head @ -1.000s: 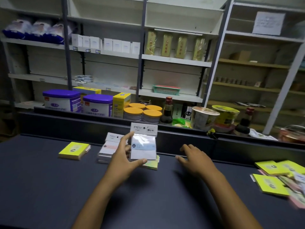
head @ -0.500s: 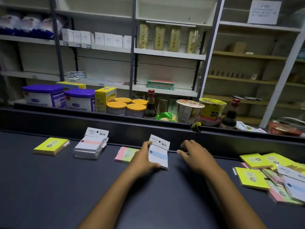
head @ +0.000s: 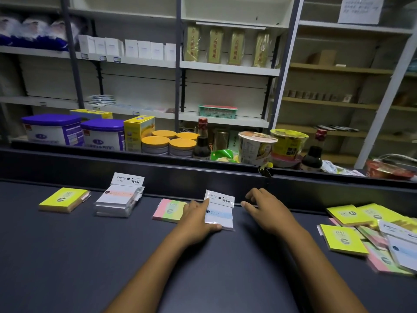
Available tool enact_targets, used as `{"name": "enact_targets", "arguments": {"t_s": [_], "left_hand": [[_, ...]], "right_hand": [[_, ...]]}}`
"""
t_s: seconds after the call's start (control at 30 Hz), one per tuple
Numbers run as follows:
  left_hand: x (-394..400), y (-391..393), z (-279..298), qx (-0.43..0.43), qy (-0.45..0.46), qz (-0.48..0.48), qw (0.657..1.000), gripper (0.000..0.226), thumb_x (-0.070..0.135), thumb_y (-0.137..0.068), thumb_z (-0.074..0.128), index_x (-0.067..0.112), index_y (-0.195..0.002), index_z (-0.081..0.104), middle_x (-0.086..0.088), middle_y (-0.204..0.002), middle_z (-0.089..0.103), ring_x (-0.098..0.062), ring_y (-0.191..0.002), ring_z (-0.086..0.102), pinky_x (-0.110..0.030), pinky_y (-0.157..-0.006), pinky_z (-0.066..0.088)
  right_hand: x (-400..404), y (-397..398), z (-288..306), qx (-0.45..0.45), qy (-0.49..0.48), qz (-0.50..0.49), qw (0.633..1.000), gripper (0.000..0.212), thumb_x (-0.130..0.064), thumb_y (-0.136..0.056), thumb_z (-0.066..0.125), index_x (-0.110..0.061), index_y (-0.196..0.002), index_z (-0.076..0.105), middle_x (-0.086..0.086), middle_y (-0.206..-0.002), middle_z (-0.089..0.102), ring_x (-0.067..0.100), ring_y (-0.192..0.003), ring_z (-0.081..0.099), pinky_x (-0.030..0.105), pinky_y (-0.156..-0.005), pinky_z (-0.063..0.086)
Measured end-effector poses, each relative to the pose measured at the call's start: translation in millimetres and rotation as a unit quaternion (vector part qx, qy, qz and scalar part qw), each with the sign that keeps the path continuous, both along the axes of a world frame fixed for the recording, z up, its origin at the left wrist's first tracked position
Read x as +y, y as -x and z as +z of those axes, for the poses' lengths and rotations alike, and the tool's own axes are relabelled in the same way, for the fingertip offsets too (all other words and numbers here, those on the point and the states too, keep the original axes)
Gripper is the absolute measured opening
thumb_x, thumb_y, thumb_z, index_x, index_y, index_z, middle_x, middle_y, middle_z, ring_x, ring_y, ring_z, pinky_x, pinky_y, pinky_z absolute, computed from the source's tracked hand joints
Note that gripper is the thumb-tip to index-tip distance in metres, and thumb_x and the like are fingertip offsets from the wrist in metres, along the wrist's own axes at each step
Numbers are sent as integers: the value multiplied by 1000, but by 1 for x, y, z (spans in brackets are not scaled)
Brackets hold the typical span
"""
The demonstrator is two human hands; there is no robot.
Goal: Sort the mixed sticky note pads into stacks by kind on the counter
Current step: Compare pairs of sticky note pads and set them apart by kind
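Left hand [head: 195,219] grips a white plastic-wrapped sticky note pad with a blue stripe [head: 219,213], flat on the dark counter [head: 67,256] near its back edge, beside a pink-green-yellow pad [head: 169,210]. Right hand [head: 265,212] rests loose-fingered just right of it, holding nothing.

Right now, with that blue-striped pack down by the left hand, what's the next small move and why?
Probably let go with the left hand: the blue-striped pack already lies flat on the counter, starting its own spot right of the pink-green pad. Then reach for the mixed pile.
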State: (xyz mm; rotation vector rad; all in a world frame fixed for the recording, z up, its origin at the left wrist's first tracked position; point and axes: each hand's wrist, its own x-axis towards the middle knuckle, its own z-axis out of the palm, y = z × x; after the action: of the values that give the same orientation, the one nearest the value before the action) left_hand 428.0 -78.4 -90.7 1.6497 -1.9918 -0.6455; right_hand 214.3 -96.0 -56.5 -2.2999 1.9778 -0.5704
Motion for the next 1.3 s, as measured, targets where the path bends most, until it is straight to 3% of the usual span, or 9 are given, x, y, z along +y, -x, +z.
{"name": "enact_targets", "arguments": {"t_s": [0.1,0.33,0.47,0.67,0.93,1.3], "left_hand": [[0,-1,-3,-9,7,-6,1000,72,47,-85,66,19,-145,39,-3,-128,34,-20,-126,31,-27,-105,29],[3,-2,-2,-7,46,-12,999,73,49,-84,68,19,-144,39,-3,-132,32,-20,-129,32,-28,-107,31],[14,-3,5,-32,139,-1,990,58,50,-87,65,25,-135,47,1,-129,42,-19,-125,44,-33,-98,44],[47,18,28,-121,214,-57,968,42,52,-92,56,29,-127,55,7,-128,55,-16,-120,53,-33,-93,45],[77,74,39,-133,214,-124,960,41,48,-93,56,25,-127,55,3,-127,55,-17,-119,52,-34,-96,46],[111,197,49,-137,203,-130,961,43,50,-94,55,27,-130,51,6,-129,54,-14,-119,51,-31,-92,47]], "right_hand": [[5,0,1,-7,-1,-9,1000,36,-49,-97,50,-25,-123,55,-6,-119,56,15,-107,57,38,-92,50],[35,7,4,5,-3,-31,999,34,-49,-97,51,-26,-121,53,-7,-115,54,13,-107,55,35,-89,49],[66,23,7,19,-6,-63,998,35,-50,-95,53,-27,-122,51,-5,-121,54,16,-113,55,37,-92,50],[113,51,6,28,-16,-102,994,41,-49,-95,55,-23,-127,51,-2,-131,52,16,-120,54,35,-97,48],[161,101,12,0,3,-127,992,41,-49,-94,57,-24,-124,51,-3,-130,53,17,-114,56,37,-94,49],[198,220,22,26,-7,-132,991,48,-52,-94,55,-25,-133,48,-3,-137,50,17,-125,49,35,-95,46]]}}
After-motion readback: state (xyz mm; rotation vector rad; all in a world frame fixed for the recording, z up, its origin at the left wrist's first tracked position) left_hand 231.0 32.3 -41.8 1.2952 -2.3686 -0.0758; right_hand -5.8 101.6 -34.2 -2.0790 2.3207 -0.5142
